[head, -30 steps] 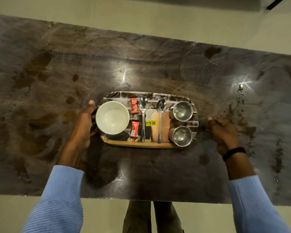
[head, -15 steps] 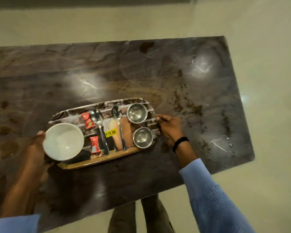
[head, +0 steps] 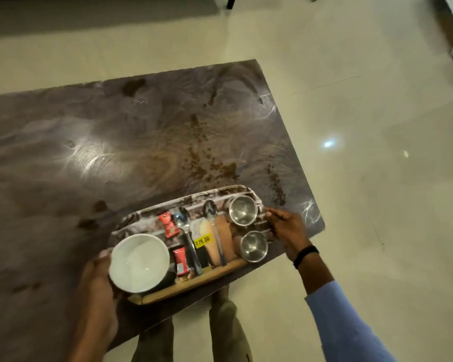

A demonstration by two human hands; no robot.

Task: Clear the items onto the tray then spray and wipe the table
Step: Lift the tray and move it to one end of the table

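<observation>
I'm holding the loaded tray at both ends.
My left hand curls round the tray's end by the bowl, my right hand round the end by the steel cups; crumbs lie beyond the tray.

Left hand: positioned at the near edge of the desk, wrapped round the left end of the tray. The thumb lies on top of the rim and the fingers are hidden beneath. The hand is blurred. The left forearm is bare and runs down to the lower frame edge.

Right hand: positioned near the desk's near right corner, back of hand upward, fingers curled onto the tray's right end. A black band sits on the right wrist. The forearm is bare above a light blue sleeve. The arm angles in from the lower right.
</observation>
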